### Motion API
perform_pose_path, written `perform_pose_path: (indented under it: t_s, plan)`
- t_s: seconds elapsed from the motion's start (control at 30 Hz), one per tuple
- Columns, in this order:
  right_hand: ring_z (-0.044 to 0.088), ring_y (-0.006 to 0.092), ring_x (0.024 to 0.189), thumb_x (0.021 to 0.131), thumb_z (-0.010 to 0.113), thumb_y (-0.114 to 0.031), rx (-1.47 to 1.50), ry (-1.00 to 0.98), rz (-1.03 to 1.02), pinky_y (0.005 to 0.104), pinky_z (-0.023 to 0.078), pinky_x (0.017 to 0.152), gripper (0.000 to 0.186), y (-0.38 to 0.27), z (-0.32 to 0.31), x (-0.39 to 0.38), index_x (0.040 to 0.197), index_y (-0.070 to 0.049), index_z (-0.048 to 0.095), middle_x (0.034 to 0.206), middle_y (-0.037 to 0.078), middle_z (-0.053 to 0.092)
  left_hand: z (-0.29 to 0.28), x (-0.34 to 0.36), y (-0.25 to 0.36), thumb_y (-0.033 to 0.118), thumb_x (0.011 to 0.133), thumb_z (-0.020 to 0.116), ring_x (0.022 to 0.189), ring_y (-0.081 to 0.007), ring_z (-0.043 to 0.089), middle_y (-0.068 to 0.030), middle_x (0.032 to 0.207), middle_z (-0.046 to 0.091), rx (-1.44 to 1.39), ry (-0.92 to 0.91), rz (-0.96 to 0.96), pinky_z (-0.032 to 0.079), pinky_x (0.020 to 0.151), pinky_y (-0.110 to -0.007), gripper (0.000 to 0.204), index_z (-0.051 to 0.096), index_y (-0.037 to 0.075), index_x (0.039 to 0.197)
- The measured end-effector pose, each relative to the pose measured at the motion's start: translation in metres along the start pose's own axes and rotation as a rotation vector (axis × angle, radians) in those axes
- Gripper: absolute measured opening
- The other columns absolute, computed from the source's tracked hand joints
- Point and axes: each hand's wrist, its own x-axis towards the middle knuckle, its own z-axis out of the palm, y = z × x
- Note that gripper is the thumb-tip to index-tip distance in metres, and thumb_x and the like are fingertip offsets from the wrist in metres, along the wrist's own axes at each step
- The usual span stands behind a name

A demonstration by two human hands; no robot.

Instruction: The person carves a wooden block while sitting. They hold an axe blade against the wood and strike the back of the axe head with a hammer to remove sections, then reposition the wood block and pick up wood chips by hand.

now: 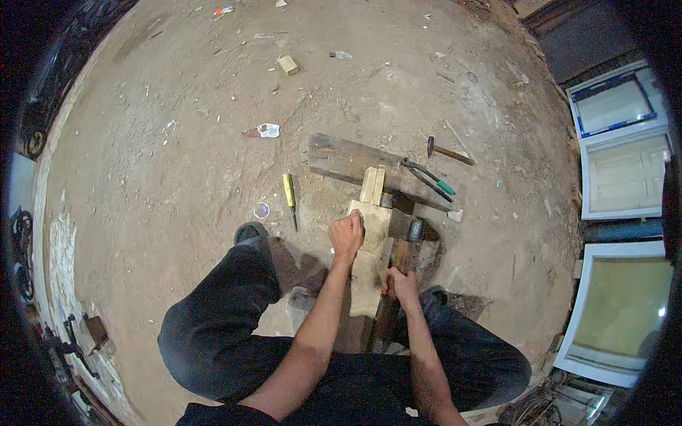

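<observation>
A pale wooden board (pixel 368 273) lies lengthwise between my legs. My left hand (pixel 347 233) is closed at its upper left edge; whatever it pinches, if anything, is hidden. Beside the board's right edge, my right hand (pixel 403 284) wraps round the wooden handle of a heavy hammer (pixel 407 227), whose dark block head points away from me. Two narrow light wood strips (pixel 373 186) rest side by side past the board's far end. They overlap a thick weathered plank (pixel 352 156) lying crosswise. Pincers with green grips (pixel 428 179) lie on that plank's right part.
A yellow-handled screwdriver (pixel 289 192) lies left of the board, and a smaller hammer (pixel 451 151) at the far right. A small wood block (pixel 288 65) and litter are scattered over the dirt floor (pixel 177 163). White-framed window sashes (pixel 625 170) stand along the right.
</observation>
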Motion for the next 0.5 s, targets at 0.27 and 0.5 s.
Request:
perform_pose_path:
  t_s: [0.27,0.5]
  plan:
    - [0.055,0.0207,0.044,0.087,0.059,-0.017,-0.156,0.012,-0.057,0.0360,0.045,0.044,0.026,0.003,-0.004,0.006,0.070,0.002,0.056,0.055,0.009,0.055,-0.001,0.000,0.000,0.036,0.099,0.040,0.062,-0.0450,0.061,-0.0244,0.068,0.062,-0.038,-0.007,-0.012,0.046,0.062,-0.055,0.053,0.067,0.002,0.069]
    - [0.058,0.0195,0.045,0.088,0.060,-0.018,-0.389,0.186,-0.368,0.0351,0.045,0.044,0.031,0.079,-0.019,0.065,0.063,0.001,0.056,0.055,0.008,0.057,0.013,-0.002,-0.010,0.037,0.100,0.038,0.063,-0.0451,0.061,-0.0240,0.065,0.062,0.075,0.091,0.043,0.045,0.063,-0.055,0.056,0.068,0.003,0.067]
